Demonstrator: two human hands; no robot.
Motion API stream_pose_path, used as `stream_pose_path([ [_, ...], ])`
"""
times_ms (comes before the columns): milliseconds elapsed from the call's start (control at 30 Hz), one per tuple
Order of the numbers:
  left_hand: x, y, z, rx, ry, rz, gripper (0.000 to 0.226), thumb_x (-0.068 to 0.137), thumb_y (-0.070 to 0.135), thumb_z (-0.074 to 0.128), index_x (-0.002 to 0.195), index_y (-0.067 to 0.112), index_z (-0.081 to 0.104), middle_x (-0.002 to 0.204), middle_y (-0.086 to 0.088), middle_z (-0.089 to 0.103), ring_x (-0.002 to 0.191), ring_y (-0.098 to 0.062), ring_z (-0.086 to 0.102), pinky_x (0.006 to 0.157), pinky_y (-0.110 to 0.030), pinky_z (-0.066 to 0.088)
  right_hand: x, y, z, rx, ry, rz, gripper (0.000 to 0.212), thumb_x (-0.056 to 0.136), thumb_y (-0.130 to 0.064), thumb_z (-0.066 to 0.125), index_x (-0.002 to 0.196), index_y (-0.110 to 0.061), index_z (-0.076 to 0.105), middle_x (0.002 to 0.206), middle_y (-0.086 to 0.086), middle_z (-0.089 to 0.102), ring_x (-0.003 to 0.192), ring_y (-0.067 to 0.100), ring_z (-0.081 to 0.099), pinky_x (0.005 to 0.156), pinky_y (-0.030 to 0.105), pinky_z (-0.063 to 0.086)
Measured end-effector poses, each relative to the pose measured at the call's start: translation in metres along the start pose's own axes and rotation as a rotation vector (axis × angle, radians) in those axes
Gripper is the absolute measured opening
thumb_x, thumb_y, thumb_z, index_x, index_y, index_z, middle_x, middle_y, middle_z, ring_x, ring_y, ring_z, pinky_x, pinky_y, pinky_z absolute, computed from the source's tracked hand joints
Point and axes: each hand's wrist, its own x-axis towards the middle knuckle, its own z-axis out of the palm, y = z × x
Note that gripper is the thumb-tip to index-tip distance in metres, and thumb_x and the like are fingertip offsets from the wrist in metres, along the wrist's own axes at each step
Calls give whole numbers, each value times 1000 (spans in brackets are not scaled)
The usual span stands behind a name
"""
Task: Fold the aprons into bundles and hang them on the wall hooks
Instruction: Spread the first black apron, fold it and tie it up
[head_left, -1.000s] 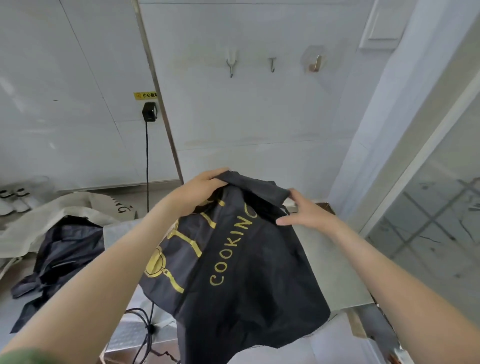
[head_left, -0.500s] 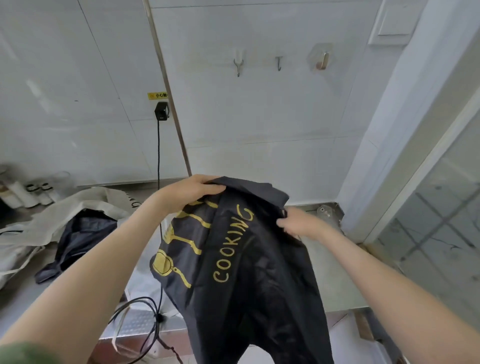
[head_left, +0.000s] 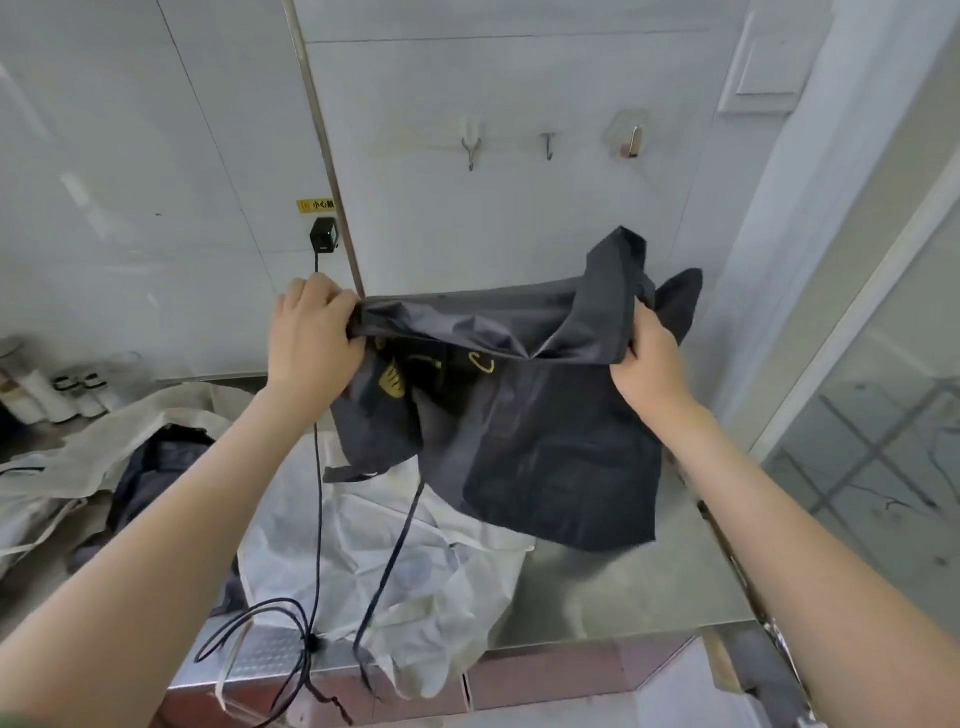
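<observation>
I hold a black apron (head_left: 540, 431) with yellow print up in the air over a steel counter (head_left: 623, 587). My left hand (head_left: 311, 338) grips its upper left edge in a bunch. My right hand (head_left: 647, 358) grips its upper right edge, where a flap sticks up. One black strap (head_left: 389, 561) dangles from it down to the counter's front. Three wall hooks hang above: a white one (head_left: 470, 145), a thin metal one (head_left: 548, 145) and a clear-backed one (head_left: 634, 137).
A white apron (head_left: 405, 561) lies crumpled on the counter below. Another beige apron (head_left: 104, 441) and a dark one (head_left: 150, 478) lie at the left. A black plug (head_left: 324, 236) with a cord (head_left: 317, 519) hangs down the wall. Glass panels stand at the right.
Both hands have lifted the black apron higher and pulled apart, stretching its top edge wide. The fabric turned, so the COOKING print no longer shows.
</observation>
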Motion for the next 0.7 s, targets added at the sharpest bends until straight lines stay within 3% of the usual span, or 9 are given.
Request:
stream_pose_path([
  [100, -24, -6, 14, -79, -235, 65, 27, 77, 19, 50, 89, 6, 71, 97, -11, 66, 98, -36, 59, 92, -48, 40, -31, 30, 12, -150, -125, 19, 6, 88, 3, 53, 84, -1, 52, 83, 17, 55, 82, 35, 53, 67, 32, 37],
  [167, -48, -3, 25, 33, -605, 87, 28, 87, 30, 50, 102, 21, 71, 110, 2, 65, 116, -22, 54, 110, -44, 22, -61, 56, 25, -330, -379, 125, 5, 89, -5, 53, 89, -1, 55, 92, 15, 57, 90, 34, 55, 75, 37, 44],
  [233, -74, 0, 38, 145, -1046, 121, 28, 91, 46, 49, 104, 29, 67, 116, 11, 60, 121, -11, 48, 112, -41, 14, -91, 79, 39, -445, -679, 244, 7, 91, -13, 49, 89, -11, 55, 87, 2, 54, 89, 29, 55, 73, 35, 45],
  [300, -94, 2, 47, 101, -1485, 73, 37, 84, 61, 52, 99, 30, 64, 110, 11, 60, 112, -12, 52, 103, -39, 25, -110, 89, 48, -504, -1020, 415, 14, 91, -17, 46, 77, -19, 46, 78, -5, 45, 77, 20, 49, 60, 28, 37],
  [367, -108, 4, 55, 49, -1799, -27, 53, 80, 71, 51, 117, 35, 61, 127, 13, 56, 121, -14, 48, 105, -36, 30, -120, 92, 50, -623, -1408, 552, 8, 91, -22, 48, 95, -20, 55, 100, -1, 54, 86, 19, 54, 67, 27, 42],
  [467, -117, 6, 69, -21, -1765, -143, 70, 86, 75, 36, 138, 30, 47, 147, 9, 41, 137, -17, 34, 113, -39, 25, -116, 106, 45, -642, -1578, 740, 57, 84, -34, 63, 135, -15, 48, 142, 7, 46, 121, 30, 54, 100, 39, 46],
  [567, -124, 1, 96, -107, -1509, -244, 56, 96, 57, 36, 132, 17, 50, 139, -2, 49, 125, -23, 46, 103, -35, 36, -103, 120, 53, -606, -1249, 566, 28, 88, -30, 57, 107, -10, 57, 113, 8, 57, 100, 24, 57, 82, 31, 46],
  [600, -128, -1, 105, -115, -1431, -274, 52, 97, 52, 40, 130, 14, 51, 136, -6, 51, 120, -25, 49, 100, -35, 39, -101, 124, 58, -593, -1122, 506, 26, 90, -27, 55, 112, -14, 55, 115, 6, 53, 103, 22, 54, 82, 31, 44],
  [700, -138, 2, 134, -120, -1231, -357, 49, 93, 41, 53, 130, 10, 46, 135, -16, 47, 118, -31, 50, 98, -42, 42, -96, 135, 86, -616, -885, 281, 64, 92, -28, 56, 148, -16, 27, 149, 4, 31, 135, 24, 32, 107, 36, 33],
])
